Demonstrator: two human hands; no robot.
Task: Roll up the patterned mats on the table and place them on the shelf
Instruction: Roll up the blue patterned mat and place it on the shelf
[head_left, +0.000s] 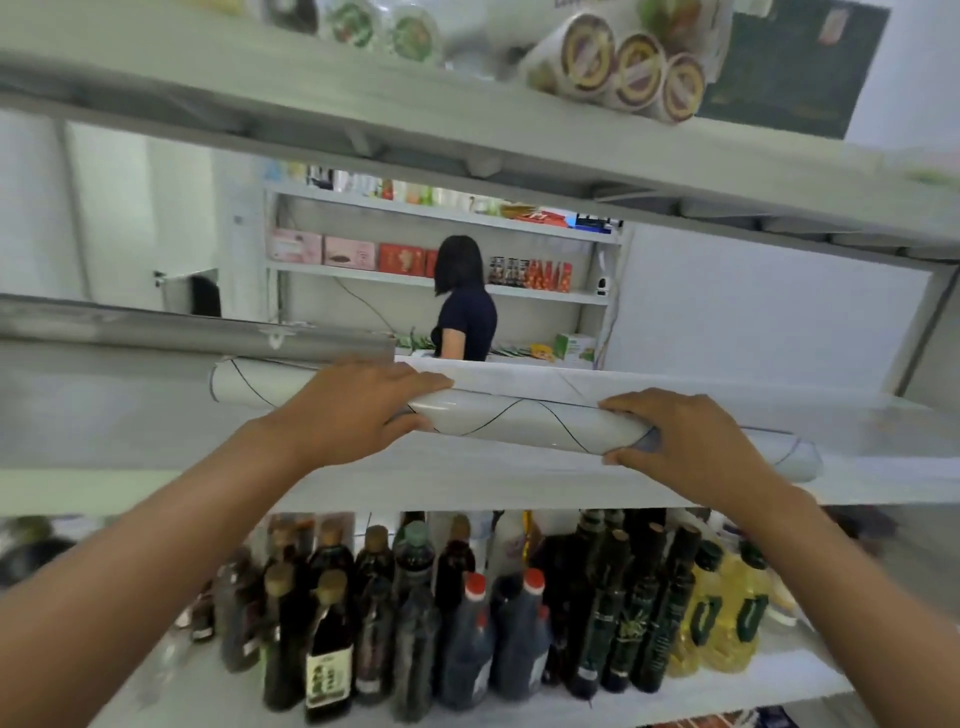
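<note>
A rolled white mat (524, 421) with thin black curved lines lies lengthwise on the grey shelf (130, 431) at chest height. My left hand (358, 405) grips the roll near its middle, fingers over the top and thumb underneath. My right hand (675, 436) grips the roll nearer its right end, fingers curled over it and thumb below. Behind it, a second rolled mat (254, 382) with the same line pattern lies along the shelf; my hands cover its middle.
Several dark sauce and yellow oil bottles (467, 613) crowd the shelf below. The upper shelf (467, 119) holds wrapped rolls (613, 62). Through the shelving, a person in a dark top (465, 312) stands by a far rack of boxes.
</note>
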